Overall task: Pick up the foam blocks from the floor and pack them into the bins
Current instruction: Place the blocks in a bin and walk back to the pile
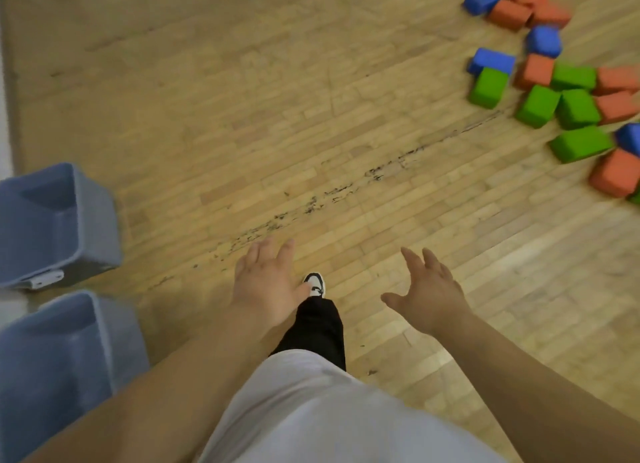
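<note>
Left hand (266, 286): released, fingers spread, holding nothing, at lower centre of the frame.
Right hand (429, 296): also released and empty, fingers splayed, just right of centre.
Foam blocks (538, 105): red, green and blue, heaped loosely on the floor (311, 116) at the upper right and right edge, well apart from both hands.
Bins: two blue-grey ones at the left edge, the upper bin (97, 227) and the lower bin (117, 341); no blocks showed in the parts of their insides in view.
Handling: probably light, soft and springy, not fragile, with a matt skin that should not slip.
Hold: opposite flat faces looked best; two hands could likely squeeze several together.
</note>
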Tool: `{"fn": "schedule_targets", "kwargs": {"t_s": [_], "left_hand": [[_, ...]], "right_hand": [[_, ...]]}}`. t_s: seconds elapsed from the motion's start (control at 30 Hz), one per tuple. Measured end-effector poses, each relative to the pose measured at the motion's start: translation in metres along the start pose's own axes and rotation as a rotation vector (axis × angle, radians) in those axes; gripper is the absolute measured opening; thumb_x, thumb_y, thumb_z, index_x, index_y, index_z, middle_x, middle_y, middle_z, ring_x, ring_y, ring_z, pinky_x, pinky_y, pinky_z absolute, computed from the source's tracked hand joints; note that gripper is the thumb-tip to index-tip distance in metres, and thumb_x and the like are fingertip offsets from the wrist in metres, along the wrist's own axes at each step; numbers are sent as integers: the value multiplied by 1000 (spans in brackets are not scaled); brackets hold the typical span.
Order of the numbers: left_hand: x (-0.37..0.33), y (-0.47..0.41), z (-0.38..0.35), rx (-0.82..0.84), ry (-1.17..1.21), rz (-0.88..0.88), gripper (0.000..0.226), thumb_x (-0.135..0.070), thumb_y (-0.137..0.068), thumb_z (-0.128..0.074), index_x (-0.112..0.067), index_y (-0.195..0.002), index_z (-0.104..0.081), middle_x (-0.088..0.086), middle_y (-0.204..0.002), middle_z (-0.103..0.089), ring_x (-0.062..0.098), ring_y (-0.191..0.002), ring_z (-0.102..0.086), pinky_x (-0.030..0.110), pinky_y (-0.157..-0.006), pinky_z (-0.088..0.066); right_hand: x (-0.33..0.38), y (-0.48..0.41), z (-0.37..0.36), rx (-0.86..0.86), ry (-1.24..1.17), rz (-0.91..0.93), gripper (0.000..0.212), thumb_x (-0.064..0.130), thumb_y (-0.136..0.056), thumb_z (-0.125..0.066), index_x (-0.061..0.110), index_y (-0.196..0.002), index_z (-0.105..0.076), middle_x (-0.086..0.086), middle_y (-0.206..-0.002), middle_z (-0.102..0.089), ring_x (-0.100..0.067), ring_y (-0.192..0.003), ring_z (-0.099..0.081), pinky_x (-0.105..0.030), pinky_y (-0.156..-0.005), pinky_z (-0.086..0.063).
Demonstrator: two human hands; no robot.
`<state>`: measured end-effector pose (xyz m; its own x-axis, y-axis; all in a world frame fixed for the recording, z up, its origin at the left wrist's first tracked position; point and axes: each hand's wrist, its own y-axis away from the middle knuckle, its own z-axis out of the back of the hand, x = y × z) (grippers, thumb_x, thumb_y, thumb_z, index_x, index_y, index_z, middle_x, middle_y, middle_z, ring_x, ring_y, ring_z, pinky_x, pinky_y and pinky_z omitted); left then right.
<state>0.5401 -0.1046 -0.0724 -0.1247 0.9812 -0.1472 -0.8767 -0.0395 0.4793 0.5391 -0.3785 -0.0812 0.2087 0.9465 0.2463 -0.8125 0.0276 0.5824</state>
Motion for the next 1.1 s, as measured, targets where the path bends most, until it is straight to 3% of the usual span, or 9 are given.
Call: {"fn": "schedule_targets", "kwargs": {"t_s": [0.27, 0.57, 1.1], "left_hand": [[2, -168, 114, 61, -140, -176, 91, -71, -93, -48, -30, -162, -7, 10, -170, -5, 33, -156, -3, 52, -126, -11], [-40, -289, 178, 82, -140, -196, 89, -70, -93, -49, -30, -162, -10, 10, -170, -6, 32, -156, -5, 50, -126, -10], [-259, -538, 301, 15, -174, -194, 91, -71, -91, -49, -30, -162, -8, 9, -169, -8, 30, -155, -6, 50, -125, -12]], "right_hand": [[63, -114, 98, -37, -48, -110, 98, 66, -88, -60, 35, -162, -4, -8, -171, -1, -34, -155, -11, -55, -121, -23], [72, -227, 179, -57, -72, -137, 97, 66, -88, -60, 35, -162, -6, -8, -171, -3, -36, -155, -13, -56, -122, -23], [-42, -464, 410, -116, -105, -134, 98, 67, -87, -62, 36, -161, -6, -8, -171, -3, -35, -154, -14, -55, -121, -24]]}}
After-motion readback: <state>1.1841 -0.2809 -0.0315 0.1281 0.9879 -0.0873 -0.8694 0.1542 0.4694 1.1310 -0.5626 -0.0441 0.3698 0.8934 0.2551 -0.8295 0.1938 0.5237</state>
